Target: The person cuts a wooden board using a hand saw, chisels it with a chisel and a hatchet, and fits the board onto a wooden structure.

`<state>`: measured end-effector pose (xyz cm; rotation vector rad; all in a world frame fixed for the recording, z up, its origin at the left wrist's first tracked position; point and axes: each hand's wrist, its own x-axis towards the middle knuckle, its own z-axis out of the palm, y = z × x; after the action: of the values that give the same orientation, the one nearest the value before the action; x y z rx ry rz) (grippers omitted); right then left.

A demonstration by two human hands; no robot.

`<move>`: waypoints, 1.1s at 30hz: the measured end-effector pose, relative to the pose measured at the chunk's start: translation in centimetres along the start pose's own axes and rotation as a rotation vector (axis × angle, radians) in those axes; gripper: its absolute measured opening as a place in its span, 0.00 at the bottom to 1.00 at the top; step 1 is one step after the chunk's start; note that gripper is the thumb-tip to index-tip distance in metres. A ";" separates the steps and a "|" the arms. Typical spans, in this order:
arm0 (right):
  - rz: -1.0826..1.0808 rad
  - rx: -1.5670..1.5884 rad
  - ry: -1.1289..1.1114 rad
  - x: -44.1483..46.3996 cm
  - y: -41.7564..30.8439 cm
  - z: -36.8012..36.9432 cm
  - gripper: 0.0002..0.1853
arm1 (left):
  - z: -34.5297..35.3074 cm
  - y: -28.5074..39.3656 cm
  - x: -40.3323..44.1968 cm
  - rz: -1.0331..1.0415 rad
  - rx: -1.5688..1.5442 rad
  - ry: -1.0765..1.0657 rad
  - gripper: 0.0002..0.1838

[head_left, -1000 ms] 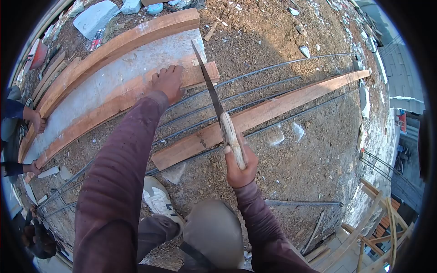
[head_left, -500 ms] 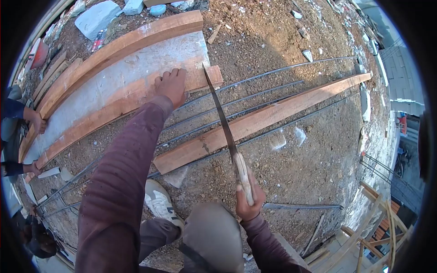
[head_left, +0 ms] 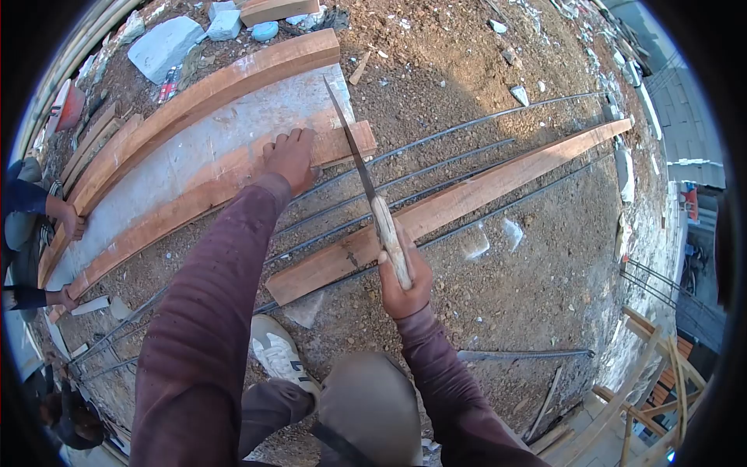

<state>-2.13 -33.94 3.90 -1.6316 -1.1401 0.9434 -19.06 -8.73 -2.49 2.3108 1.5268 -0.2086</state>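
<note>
My right hand [head_left: 408, 280] is wrapped round the pale, worn handle of a handsaw [head_left: 363, 167]. Its narrow dark blade slants up and away, crossing the right end of the near wooden board [head_left: 175, 201]. Just left of the blade, my left hand [head_left: 291, 159] grips that board, fingers curled over it and pressing down. The board lies along the near edge of a whitish panel [head_left: 226, 131]; a thicker curved beam [head_left: 210, 87] runs along the panel's far edge. How deep the blade sits in the wood I cannot tell.
At the left, another person's hands [head_left: 72, 222] hold the beam and the board. A long loose timber [head_left: 459, 206] and several steel bars [head_left: 436, 161] lie on the gravelly soil. Pale rocks [head_left: 166, 48] are at the back, wooden poles [head_left: 646, 405] at lower right.
My right hand has pushed the saw forward and slightly left, so its tip now reaches over the panel. My left hand stays on the board.
</note>
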 end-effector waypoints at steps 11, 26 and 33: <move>0.082 0.002 0.000 -2.0 0.4 -1.3 0.27 | -0.4 -0.2 0.7 -0.005 -0.028 -0.044 0.40; 0.061 0.018 0.004 1.5 1.2 0.4 0.26 | 0.1 -0.1 0.4 0.013 -0.004 0.046 0.35; -0.075 -0.045 0.072 -4.1 0.4 -1.8 0.26 | -0.2 -0.5 0.9 0.008 0.011 0.067 0.36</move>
<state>-1.51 -38.33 4.46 -1.6339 -1.1731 0.8100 -19.15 -7.76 -2.71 2.3541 1.5520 -0.1396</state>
